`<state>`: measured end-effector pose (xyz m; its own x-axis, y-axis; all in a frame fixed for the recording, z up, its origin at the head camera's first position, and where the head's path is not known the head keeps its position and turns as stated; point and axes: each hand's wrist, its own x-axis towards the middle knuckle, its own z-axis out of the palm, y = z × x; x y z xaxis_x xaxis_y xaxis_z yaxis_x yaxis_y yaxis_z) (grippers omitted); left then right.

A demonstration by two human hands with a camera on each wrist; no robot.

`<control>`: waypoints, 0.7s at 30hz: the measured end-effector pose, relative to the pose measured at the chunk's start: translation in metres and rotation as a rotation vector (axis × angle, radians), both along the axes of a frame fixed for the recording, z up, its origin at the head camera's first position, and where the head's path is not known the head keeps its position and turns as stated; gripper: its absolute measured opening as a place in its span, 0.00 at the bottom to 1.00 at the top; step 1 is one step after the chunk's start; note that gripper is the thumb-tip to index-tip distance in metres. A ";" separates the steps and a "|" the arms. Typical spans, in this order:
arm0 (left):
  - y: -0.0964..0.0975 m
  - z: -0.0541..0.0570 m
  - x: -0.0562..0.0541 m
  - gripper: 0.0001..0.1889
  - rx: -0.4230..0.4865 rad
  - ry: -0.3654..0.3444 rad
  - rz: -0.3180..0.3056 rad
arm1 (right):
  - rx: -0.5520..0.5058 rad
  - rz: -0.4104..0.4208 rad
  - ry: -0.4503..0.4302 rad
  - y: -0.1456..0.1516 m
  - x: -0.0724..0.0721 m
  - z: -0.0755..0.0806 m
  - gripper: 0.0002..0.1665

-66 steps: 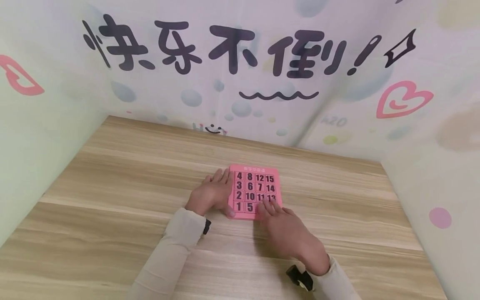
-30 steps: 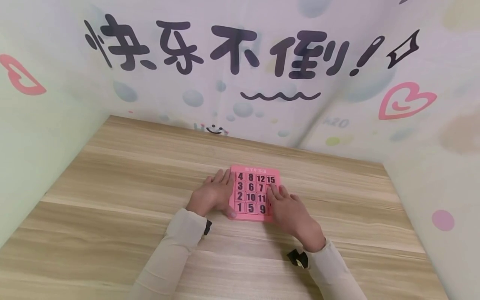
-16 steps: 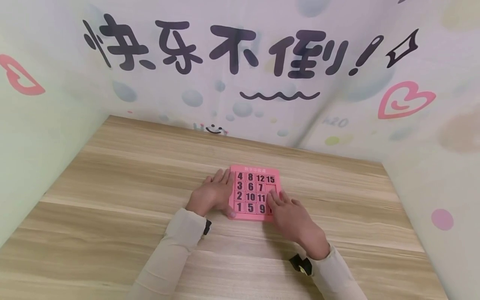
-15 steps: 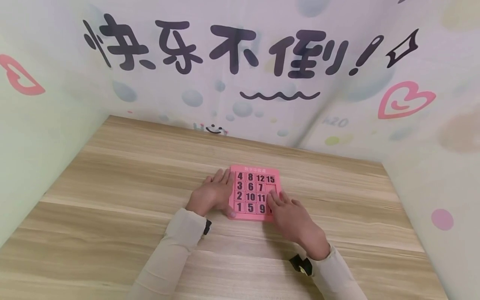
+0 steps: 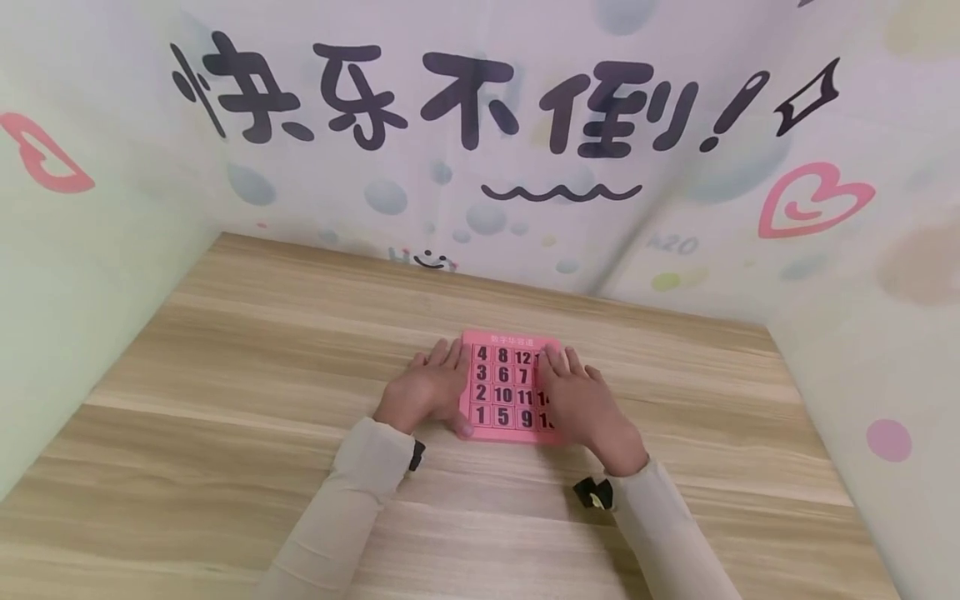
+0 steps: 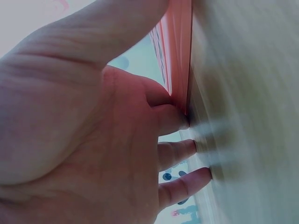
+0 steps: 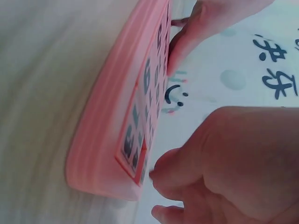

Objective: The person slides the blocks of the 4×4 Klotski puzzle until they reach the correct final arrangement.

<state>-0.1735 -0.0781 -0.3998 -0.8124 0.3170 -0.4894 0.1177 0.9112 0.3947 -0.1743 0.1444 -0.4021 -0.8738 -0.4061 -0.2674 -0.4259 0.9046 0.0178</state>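
A pink sliding number puzzle lies flat on the table, its tiles carrying black numbers in a square grid. Along its left edge rests my left hand, thumb at the near corner and fingers straight; in the left wrist view the thumb and index finger touch the pink side wall. Over the right column is my right hand, fingertips at the 15 tile, which they mostly cover. Tiles 14 and 13 show partly beside that hand. The right wrist view shows a gap in the right column near the fingertips.
The wood-grain table stretches around the puzzle. A printed cloth wall with large black characters stands behind it, and pale walls close off both sides. Black wrist straps sit at the sleeve cuffs.
The 14 and 13 tiles have each come one row nearer in the right column, and 9 shows in the bottom row. My right hand has moved up to the top tile. The left stays put.
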 end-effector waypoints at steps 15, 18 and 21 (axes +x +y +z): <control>0.002 0.001 -0.001 0.64 -0.009 0.008 -0.002 | 0.042 0.030 -0.038 0.005 0.009 0.000 0.30; 0.001 0.001 0.000 0.64 -0.015 0.011 -0.004 | 0.045 0.057 -0.037 0.006 0.015 0.001 0.29; 0.001 0.000 0.000 0.64 -0.013 0.015 -0.004 | 0.045 0.070 -0.046 0.006 0.018 0.003 0.29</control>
<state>-0.1735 -0.0776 -0.4002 -0.8185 0.3135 -0.4815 0.1268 0.9159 0.3808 -0.1566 0.1503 -0.3992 -0.8300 -0.4527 -0.3257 -0.4895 0.8712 0.0364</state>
